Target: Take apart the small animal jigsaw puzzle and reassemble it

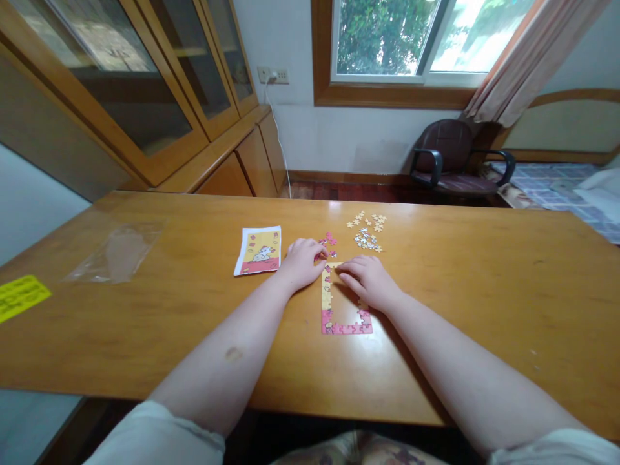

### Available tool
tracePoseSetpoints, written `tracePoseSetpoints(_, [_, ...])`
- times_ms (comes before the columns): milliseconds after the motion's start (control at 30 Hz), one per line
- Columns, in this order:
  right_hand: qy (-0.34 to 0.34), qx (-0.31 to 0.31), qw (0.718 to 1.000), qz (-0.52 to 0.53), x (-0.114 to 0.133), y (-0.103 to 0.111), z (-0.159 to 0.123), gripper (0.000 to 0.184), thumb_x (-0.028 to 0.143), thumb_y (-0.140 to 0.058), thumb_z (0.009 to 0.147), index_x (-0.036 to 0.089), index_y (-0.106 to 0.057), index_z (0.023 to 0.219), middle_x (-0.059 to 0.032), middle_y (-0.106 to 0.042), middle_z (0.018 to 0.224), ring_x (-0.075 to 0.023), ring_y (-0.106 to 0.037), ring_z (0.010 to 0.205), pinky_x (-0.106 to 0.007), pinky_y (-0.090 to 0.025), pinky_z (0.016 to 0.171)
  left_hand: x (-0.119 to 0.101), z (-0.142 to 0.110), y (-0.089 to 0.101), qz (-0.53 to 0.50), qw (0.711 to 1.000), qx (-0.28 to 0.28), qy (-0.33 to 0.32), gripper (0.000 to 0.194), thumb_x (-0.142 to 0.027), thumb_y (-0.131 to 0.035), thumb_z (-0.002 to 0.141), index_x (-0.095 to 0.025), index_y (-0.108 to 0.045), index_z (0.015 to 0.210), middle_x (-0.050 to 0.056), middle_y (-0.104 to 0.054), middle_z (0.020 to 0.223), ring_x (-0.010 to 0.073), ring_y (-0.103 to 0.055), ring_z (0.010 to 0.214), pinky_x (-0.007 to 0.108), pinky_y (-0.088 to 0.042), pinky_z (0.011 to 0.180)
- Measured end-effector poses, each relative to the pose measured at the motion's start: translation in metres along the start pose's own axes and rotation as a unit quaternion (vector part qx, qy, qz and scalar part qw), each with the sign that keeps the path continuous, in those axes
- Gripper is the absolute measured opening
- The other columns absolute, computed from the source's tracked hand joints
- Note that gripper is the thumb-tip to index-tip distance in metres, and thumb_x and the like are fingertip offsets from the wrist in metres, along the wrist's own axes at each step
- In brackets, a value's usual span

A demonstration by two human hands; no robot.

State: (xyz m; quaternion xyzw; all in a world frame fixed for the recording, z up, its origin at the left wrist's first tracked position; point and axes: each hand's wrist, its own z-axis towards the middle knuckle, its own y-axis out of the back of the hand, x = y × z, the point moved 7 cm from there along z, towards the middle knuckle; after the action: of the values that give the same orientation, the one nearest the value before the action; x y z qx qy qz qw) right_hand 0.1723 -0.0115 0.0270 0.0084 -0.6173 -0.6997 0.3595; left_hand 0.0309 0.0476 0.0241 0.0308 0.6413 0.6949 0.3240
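A partly joined jigsaw puzzle border (346,329) lies on the table, pink along the bottom and yellow up the left side. My right hand (372,281) reaches over its upper right part, covering some of it. Its fingertips rest at the top edge, and the thumb is apart from the fingers. At the upper left corner is my left hand (301,263), its fingers loosely curved and thumb apart, beside a small cluster of pink puzzle pieces (331,239). No piece shows clearly in either hand. Left of it lies a reference picture (261,250) of a white cartoon animal.
Beyond my right hand lie loose white-and-blue puzzle pieces (367,240) and yellow puzzle pieces (379,221). A clear plastic bag (123,252) and a yellow label (22,297) are at the left of the wooden table (460,278). An office chair (450,158) stands behind it.
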Motion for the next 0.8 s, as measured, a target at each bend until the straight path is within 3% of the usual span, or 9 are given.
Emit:
tracePoseSetpoints(367, [0.007,0.012,1.0,0.025,-0.004,-0.005,0.002,0.033,0.039,-0.045,0.097,0.023,-0.065,0.118,-0.0092,-0.066,0.123,-0.0236,-0.057,0.116,-0.044,-0.037,0.098,0.013,0.004,-0.003,0.029,0.998,-0.003,0.06,0.018,-0.03,-0.058,0.084,-0.022,-0.068,0.097,0.008,-0.065,0.102,0.0269,-0.054,0.103,0.041,-0.042,0.093])
tracePoseSetpoints(600, [-0.061,-0.1,0.992,0.046,-0.024,0.01,0.001,0.03,0.038,-0.046,0.096,0.02,-0.069,0.104,-0.0102,-0.071,0.11,-0.0247,-0.061,0.106,-0.044,-0.042,0.096,0.027,0.003,0.006,0.019,0.992,-0.041,0.118,0.026,-0.025,-0.052,0.086,-0.023,-0.068,0.107,0.009,-0.065,0.11,0.0271,-0.054,0.106,0.041,-0.042,0.097])
tracePoseSetpoints(800, [-0.084,-0.146,0.984,0.063,-0.032,0.017,0.0,0.03,0.037,-0.045,0.095,0.02,-0.069,0.097,-0.0103,-0.072,0.102,-0.0242,-0.063,0.098,-0.041,-0.045,0.092,0.022,0.003,-0.001,0.028,0.996,-0.007,0.088,0.036,-0.029,-0.048,0.09,-0.033,-0.066,0.121,0.007,-0.056,0.132,0.0296,-0.046,0.121,0.047,-0.036,0.105])
